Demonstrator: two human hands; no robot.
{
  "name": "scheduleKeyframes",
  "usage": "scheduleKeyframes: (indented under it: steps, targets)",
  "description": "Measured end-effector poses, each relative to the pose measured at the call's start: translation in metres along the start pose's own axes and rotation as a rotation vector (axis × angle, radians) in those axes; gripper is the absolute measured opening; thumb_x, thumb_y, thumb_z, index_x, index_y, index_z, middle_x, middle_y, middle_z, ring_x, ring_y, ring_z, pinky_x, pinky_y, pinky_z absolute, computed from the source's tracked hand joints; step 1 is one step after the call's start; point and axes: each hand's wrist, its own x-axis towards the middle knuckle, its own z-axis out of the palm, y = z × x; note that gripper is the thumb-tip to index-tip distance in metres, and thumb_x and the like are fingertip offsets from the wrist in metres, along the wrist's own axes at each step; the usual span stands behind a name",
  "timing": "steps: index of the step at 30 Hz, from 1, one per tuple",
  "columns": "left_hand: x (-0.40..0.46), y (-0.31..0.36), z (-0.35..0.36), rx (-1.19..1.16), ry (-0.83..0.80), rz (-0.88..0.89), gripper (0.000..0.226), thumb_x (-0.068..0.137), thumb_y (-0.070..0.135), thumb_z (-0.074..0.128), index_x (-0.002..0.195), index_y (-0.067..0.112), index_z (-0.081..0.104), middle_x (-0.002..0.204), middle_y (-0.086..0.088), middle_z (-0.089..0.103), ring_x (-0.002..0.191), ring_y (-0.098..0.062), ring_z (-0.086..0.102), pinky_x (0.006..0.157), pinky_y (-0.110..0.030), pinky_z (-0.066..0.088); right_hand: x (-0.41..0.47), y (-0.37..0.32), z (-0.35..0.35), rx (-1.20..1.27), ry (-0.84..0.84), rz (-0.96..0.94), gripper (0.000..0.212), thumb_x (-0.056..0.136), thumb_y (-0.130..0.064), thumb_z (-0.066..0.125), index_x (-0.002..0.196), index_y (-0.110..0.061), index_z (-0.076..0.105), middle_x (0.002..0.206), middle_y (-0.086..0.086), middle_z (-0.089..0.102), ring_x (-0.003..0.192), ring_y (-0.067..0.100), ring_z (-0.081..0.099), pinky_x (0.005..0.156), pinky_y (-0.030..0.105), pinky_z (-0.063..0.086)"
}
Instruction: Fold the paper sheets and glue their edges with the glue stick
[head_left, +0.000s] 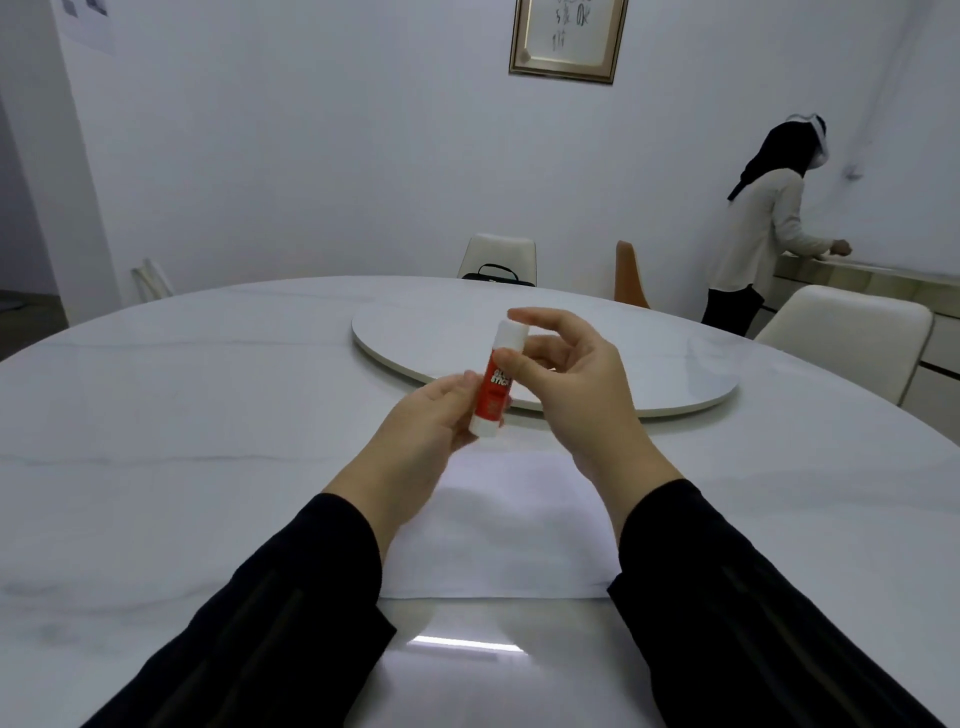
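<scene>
A red glue stick (493, 384) with a white cap and white base stands nearly upright in the air above the table. My left hand (421, 431) grips its lower part from the left. My right hand (566, 384) is at the cap end, thumb against the stick just below the cap, forefinger curved over the top of the cap. A white paper sheet (509, 530) lies flat on the white table (208, 415) below and between my forearms, its side edges partly hidden by my sleeves.
A round turntable (623, 364) sits in the table's middle beyond my hands. Chairs stand at the far side, one bearing a black bag (498, 274). A person (769, 228) stands at a counter at the right.
</scene>
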Motion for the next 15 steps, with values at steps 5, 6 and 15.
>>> scheduleKeyframes:
  steps: [5, 6, 15]
  targets:
    - [0.004, -0.005, -0.008, 0.462, 0.364, 0.045, 0.025, 0.095, 0.026, 0.045, 0.101, 0.013, 0.066, 0.098, -0.004, 0.066, 0.09, -0.018, 0.056, 0.079, -0.029, 0.045, 0.002, 0.029, 0.013, -0.175, 0.111, 0.007, 0.03, 0.074, -0.019, 0.079, 0.098, -0.025, 0.062, 0.076, 0.006, 0.069, 0.061, 0.008, 0.059, 0.069, 0.028, 0.054]
    - [0.004, -0.005, -0.009, 0.516, 0.391, 0.046, 0.024, 0.095, 0.025, 0.046, 0.101, 0.013, 0.066, 0.097, -0.002, 0.065, 0.089, -0.017, 0.056, 0.075, -0.027, 0.044, 0.003, 0.031, 0.015, -0.18, 0.106, 0.008, 0.029, 0.074, -0.018, 0.079, 0.097, -0.026, 0.062, 0.076, 0.006, 0.069, 0.061, 0.009, 0.059, 0.071, 0.029, 0.054]
    - [0.006, -0.011, -0.022, 0.809, 0.447, -0.081, 0.016, 0.086, 0.013, 0.054, 0.098, 0.015, 0.064, 0.102, 0.0, 0.063, 0.093, -0.018, 0.057, 0.074, -0.024, 0.041, 0.02, 0.045, 0.022, -0.551, 0.052, -0.038, 0.026, 0.08, -0.017, 0.071, 0.101, -0.028, 0.06, 0.08, -0.003, 0.06, 0.07, 0.015, 0.059, 0.073, 0.035, 0.055]
